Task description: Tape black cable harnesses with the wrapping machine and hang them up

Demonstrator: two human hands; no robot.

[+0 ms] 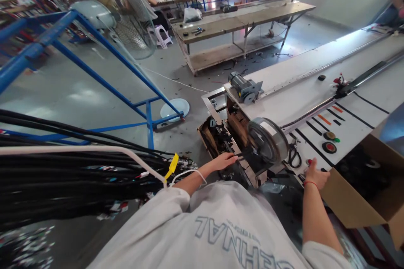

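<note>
Reaching into the open machine frame [221,138], the left hand [224,161] lies flat, fingers spread, holding nothing. The right hand [315,175] (grip hidden) rests beside a red button [309,161]; pressing it seems next, needing care.

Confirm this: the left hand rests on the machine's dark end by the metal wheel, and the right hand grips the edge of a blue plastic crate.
Wrong on one count. In the head view the right hand grips a brown cardboard box, not a blue crate. The left hand does rest beside the metal wheel.
</note>
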